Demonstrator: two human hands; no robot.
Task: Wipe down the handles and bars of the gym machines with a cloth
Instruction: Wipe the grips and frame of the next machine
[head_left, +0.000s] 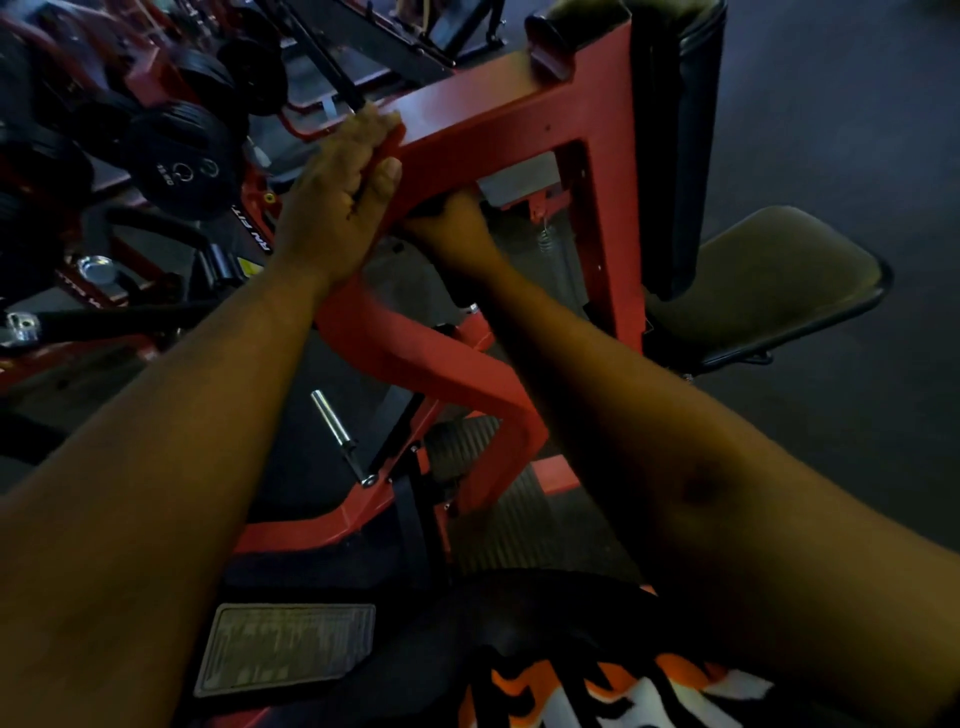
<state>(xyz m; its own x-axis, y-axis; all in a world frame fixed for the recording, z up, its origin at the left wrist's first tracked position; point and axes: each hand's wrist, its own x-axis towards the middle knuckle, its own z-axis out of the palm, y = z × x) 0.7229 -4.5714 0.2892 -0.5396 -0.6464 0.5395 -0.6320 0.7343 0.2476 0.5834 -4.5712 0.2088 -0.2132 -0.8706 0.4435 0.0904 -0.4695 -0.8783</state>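
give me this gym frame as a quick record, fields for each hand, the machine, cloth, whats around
left hand: fingers straight, laid flat on the end of the red frame bar
right hand: reaches under that bar, fingers hidden behind it; something dark at the fingers, grip unclear
cloth: not clearly visible; the dark bit at the right hand may be it
seat: black padded seat right of the frame, back pad upright
weight plates: black, stacked on pegs at upper left
footplate: grey ribbed plate on the floor, lower left
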